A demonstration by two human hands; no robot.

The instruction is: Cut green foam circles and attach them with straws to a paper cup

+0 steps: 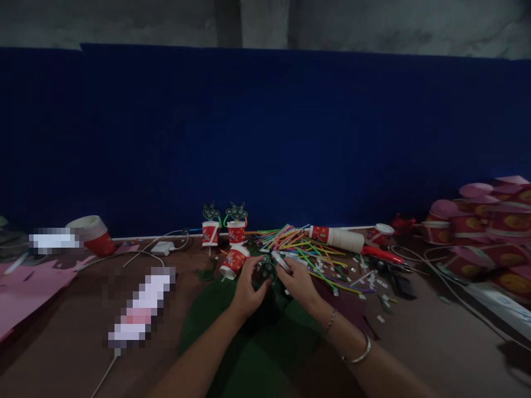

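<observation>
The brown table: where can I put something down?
Bare patches: between the pink paper and front-left cable, and between the right forearm and long white box. Crowded: straws and red cups beyond left hand and right hand.

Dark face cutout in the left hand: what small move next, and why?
I'd probably ease the right hand and its pale item slightly toward the dark face cutout. The left hand has the cutout between fingers and thumb, and the item is right beside it; the view is too dim to tell whether they touch.
</observation>
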